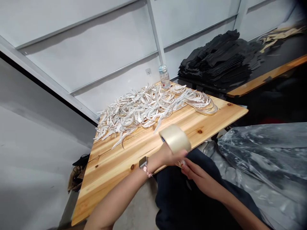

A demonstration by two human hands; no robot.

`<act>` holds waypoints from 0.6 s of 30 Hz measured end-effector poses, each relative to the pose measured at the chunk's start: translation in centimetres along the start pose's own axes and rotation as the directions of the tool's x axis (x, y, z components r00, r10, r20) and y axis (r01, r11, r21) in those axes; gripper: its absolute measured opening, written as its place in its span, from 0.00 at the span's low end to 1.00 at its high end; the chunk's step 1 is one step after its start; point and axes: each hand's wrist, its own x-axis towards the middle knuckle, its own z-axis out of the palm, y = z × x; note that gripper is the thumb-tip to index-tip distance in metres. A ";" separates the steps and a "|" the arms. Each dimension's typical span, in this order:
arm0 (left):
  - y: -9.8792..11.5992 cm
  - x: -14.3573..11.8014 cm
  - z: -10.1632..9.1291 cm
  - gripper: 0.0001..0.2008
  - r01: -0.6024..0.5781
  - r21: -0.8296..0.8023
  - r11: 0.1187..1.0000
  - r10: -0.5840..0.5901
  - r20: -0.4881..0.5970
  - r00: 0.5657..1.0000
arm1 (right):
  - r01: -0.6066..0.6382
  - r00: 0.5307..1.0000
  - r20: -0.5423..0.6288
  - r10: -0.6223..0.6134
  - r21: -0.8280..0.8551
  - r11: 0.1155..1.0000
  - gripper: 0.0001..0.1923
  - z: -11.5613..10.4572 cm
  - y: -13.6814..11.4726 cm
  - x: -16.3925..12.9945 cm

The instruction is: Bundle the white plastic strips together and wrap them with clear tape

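Observation:
My left hand (170, 156), with a watch and a pink bracelet at the wrist, is at the table's near edge, above my lap. It grips a wide roll of tan packing tape (176, 139); the roll is blurred, and most of the fingers are hidden. Close beside it, my right hand (195, 172) has its fingertips pinched together just under the left hand. A small pale thing (183, 162) shows at those fingertips, too blurred to name. Farther back, many curved whitish strips (134, 110) lie in a loose heap on the wooden table (115, 163).
A clear bottle (164, 76) stands at the table's back corner by the white wall panels. To the right, a black-topped table bears a tall stack of black sheets (216, 60). Clear plastic sheeting (263, 150) bulges at my right. Dark items (79, 169) sit beyond the left edge.

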 end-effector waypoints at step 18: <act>0.8 0.8 -1.2 0.25 0.019 -0.038 0.999 -0.021 -0.059 0.998 | -0.008 1.000 -0.016 0.009 0.073 0.997 0.19 0.4 -1.3 -0.1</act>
